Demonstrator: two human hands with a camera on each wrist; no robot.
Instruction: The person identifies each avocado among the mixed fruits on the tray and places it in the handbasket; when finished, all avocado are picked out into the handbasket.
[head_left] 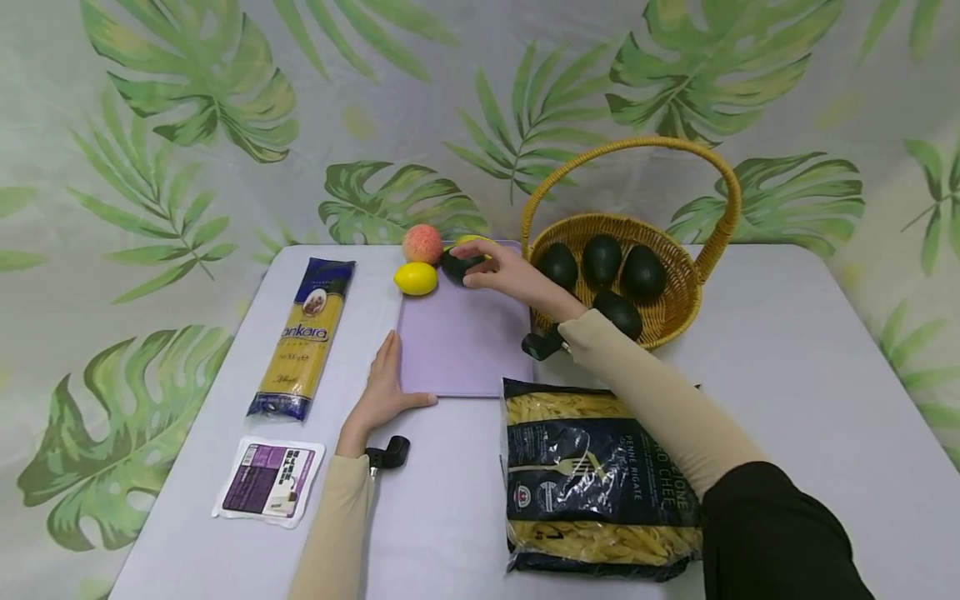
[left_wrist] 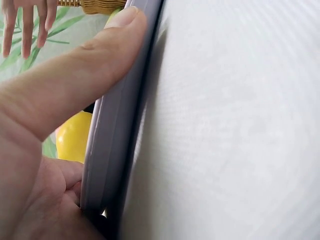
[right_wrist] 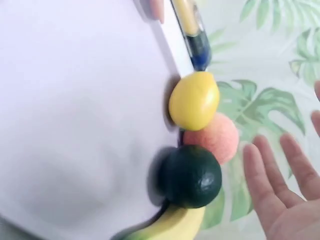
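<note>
My left hand (head_left: 381, 392) rests at the front-left corner of a flat lavender tray (head_left: 465, 350). In the left wrist view its thumb (left_wrist: 95, 65) lies straight against the tray's edge. Over the tray's back part hovers my right hand (head_left: 513, 275), fingers spread and holding nothing, close to a dark green avocado (head_left: 459, 268). The right wrist view shows a gap between that hand (right_wrist: 285, 195) and the avocado (right_wrist: 194, 176). A lemon (head_left: 416, 279) and a peach (head_left: 422, 243) lie beside it; a banana (right_wrist: 175, 224), mostly hidden in the head view, lies on its other side.
Right of the tray, a wicker basket (head_left: 678, 312) with a tall handle holds several avocados (head_left: 643, 273). A penne bag (head_left: 592, 475) lies in front, partly under my right forearm. Spaghetti (head_left: 303, 342) and a white, purple-labelled pack (head_left: 270, 482) lie at the left.
</note>
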